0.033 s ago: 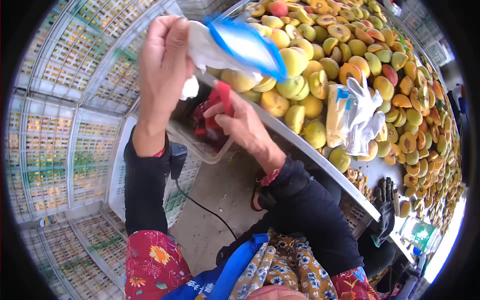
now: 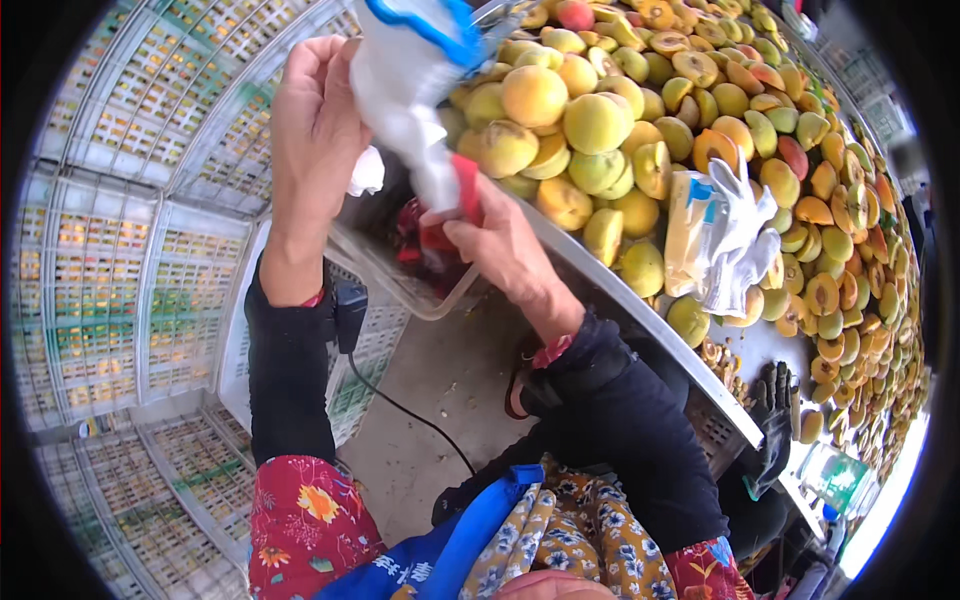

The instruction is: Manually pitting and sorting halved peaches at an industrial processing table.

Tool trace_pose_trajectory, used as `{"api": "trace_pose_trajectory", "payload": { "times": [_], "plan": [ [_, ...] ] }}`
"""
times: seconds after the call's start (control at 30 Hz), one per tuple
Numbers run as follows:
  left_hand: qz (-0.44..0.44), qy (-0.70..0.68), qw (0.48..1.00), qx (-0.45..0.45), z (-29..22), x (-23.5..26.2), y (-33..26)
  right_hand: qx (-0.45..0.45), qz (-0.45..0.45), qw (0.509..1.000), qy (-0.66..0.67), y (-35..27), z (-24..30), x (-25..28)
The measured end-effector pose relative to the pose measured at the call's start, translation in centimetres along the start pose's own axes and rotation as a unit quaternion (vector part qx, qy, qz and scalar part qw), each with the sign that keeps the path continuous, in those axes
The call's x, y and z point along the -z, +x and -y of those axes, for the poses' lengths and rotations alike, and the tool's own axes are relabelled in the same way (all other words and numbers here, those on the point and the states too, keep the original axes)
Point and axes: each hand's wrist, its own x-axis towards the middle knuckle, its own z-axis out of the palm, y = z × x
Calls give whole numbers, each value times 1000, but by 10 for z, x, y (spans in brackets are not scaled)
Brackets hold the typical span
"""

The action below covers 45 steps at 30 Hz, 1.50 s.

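My left hand (image 2: 318, 140) is raised at the upper left, its curled fingers closed at the edge of a white glove (image 2: 400, 85) with a blue cuff. Motion blurs the glove; its lower end hangs down to my right hand (image 2: 505, 240). The fingers of that hand pinch a red strip (image 2: 467, 188), and whether they also grip the glove's tip is unclear. Beneath both hands is a clear plastic bin (image 2: 435, 312) holding dark red material (image 2: 415, 225), partly hidden. A small white lump (image 2: 367, 172) shows beside my left wrist.
A metal-edged table (image 2: 690, 362) bears heaped peaches, many halved. On them lie a packet (image 2: 688, 225) and a white glove (image 2: 735, 240). A dark glove (image 2: 770, 420) hangs at the table edge, near a clear jar (image 2: 835, 475). Plastic crates (image 2: 150, 285) line the left; a black cord (image 2: 405, 412) crosses the floor.
The glove's blue cuff has swung up and to the left, and its white end now hangs down to my right hand. My right hand has shifted slightly right.
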Motion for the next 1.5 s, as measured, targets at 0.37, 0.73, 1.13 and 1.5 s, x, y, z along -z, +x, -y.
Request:
{"api": "trace_pose_trajectory", "payload": {
  "times": [0.37,0.73,1.13,1.5],
  "plan": [
    [171,232,912,292,152,31,-92,-6,2,1000,-7,2,3,-11],
    [170,110,960,191,165,-60,-79,-10,18,999,-26,-1,7,-14],
    [440,179,835,277,148,13,-54,-18,20,1000,-3,3,10,-4],
    [-55,-465,820,329,75,-7,-77,124,-59,966,-219,3,-3,-16]
  ]
}}
